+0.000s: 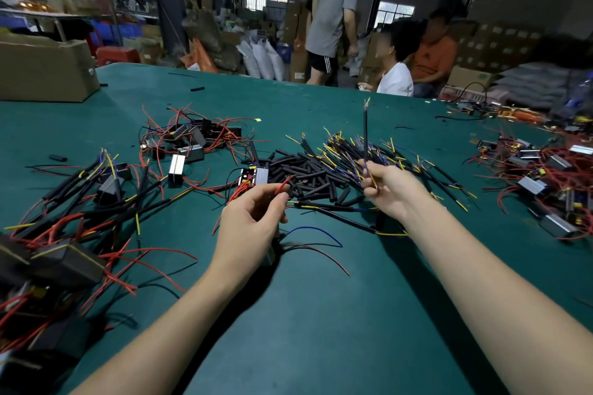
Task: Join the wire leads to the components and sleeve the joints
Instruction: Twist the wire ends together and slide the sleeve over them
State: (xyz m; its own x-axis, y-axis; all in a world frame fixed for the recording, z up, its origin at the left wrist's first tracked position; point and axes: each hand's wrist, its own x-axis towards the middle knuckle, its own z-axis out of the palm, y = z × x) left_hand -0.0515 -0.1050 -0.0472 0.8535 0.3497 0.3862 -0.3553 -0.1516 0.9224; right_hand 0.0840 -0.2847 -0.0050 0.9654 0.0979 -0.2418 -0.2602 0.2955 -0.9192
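My left hand (253, 221) pinches a thin red wire (284, 184) between thumb and forefinger; a small component (269, 255) with blue and dark red leads lies partly hidden beneath it. My right hand (390, 189) grips a black cable lead (365, 135) that stands upright, its stripped coloured ends at the top and yellow ends at my fingers. Between and beyond the hands lies a heap of short black sleeves (308, 173) beside a pile of black leads with yellow and blue tips (353, 151).
Silver components with red wires lie in heaps at the middle left (189, 141) and far right (552, 179). Joined, sleeved assemblies crowd the near left (80, 208). A cardboard box (45, 69) stands at the back left of the green table (321, 314). People sit and stand beyond the far edge.
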